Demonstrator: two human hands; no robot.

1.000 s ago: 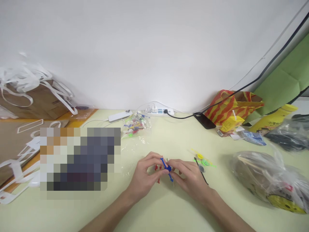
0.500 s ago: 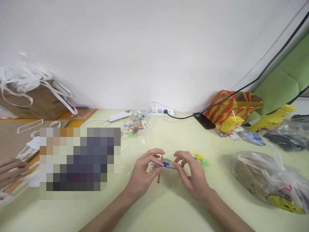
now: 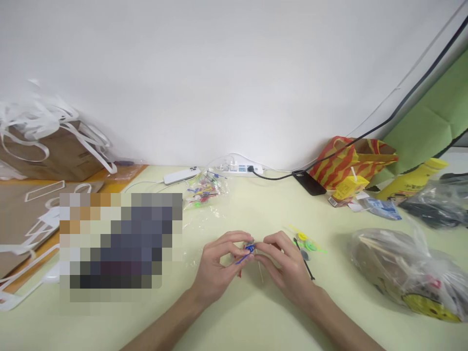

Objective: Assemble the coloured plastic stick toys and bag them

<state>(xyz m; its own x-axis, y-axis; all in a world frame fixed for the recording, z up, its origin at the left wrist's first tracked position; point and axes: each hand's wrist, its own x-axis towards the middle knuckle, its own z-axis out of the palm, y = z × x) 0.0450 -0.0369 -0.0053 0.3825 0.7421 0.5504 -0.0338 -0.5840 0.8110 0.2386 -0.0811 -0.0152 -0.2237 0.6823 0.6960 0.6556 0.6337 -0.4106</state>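
My left hand [image 3: 216, 267] and my right hand [image 3: 286, 269] meet over the pale green table [image 3: 234, 317], fingertips pinched together on a small blue plastic stick piece [image 3: 247, 250]. A red stick [image 3: 240, 273] and a pale stick [image 3: 260, 270] poke out below the fingers. Just right of my right hand lie loose yellow and green plastic pieces [image 3: 307, 243] and a black stick [image 3: 307, 265]. A clear bag of coloured small parts [image 3: 203, 192] sits farther back.
A white power strip [image 3: 237, 169], a white remote-like bar [image 3: 181, 175] and a black phone [image 3: 309, 183] lie by the wall. An orange striped bag [image 3: 351, 158] and a juice carton [image 3: 351, 187] stand at the right. Plastic bags [image 3: 405, 273] fill the right side, white strips [image 3: 40, 229] the left.
My hands parted half a second ago with the blue stick held level, and have closed together on it again. Another person's hand at the far left edge has gone from view.
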